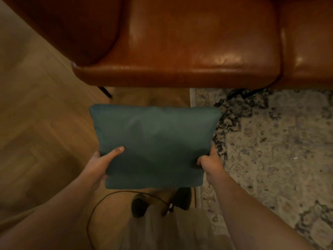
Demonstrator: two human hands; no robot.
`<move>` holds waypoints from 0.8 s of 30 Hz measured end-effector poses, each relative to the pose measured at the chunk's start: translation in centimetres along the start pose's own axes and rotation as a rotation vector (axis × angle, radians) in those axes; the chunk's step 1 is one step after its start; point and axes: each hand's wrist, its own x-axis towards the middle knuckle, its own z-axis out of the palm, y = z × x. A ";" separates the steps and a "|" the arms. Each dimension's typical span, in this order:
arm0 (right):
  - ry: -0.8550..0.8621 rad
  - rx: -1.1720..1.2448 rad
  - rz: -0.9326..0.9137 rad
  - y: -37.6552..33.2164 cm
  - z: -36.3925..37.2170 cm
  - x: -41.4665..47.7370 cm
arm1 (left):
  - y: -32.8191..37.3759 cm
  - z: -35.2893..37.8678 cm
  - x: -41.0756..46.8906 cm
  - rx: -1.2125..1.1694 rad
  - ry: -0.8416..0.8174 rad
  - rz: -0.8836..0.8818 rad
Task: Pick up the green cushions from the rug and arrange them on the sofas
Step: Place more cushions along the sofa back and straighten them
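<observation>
You held the green cushion (155,143) in both hands, out in front of you and clear of the floor, its broad face turned up toward the camera. Your left hand (100,165) gripped the near left corner, the thumb laid flat across the top face and the other fingers hidden under the fabric. Your right hand (210,163) clasped the near right edge, the thumb curled over the top and the fingers tucked out of sight below. The cushion hung just short of the brown leather sofa (180,51), not touching its front edge, with the seat bare beyond it. Below the cushion lay the wooden floor (36,105), and the patterned rug (270,141) stretched off to your right, its edge running beneath the cushion's right side. A thin dark cable (108,197) looped near your shoes (139,206).
</observation>
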 end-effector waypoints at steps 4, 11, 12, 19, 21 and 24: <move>-0.040 0.046 -0.068 -5.8 -2.9 -6.0 | 6.6 -1.3 -7.7 0.051 -0.049 0.074; -0.019 0.147 -0.229 -15.5 -7.6 -16.0 | 17.5 -3.5 -17.5 0.145 -0.011 0.296; -0.007 0.143 -0.267 -16.7 -8.3 -17.5 | 18.8 -3.8 -18.5 0.141 -0.013 0.323; 0.046 0.245 -0.423 -24.3 -13.8 -26.3 | 27.4 -3.6 -28.5 0.043 -0.016 0.417; 0.014 0.255 -0.403 -25.9 -15.8 -28.1 | 29.1 -4.2 -30.8 0.054 0.005 0.407; -0.082 0.254 -0.411 -28.1 -18.4 -31.4 | 31.4 -5.3 -33.4 0.050 -0.035 0.358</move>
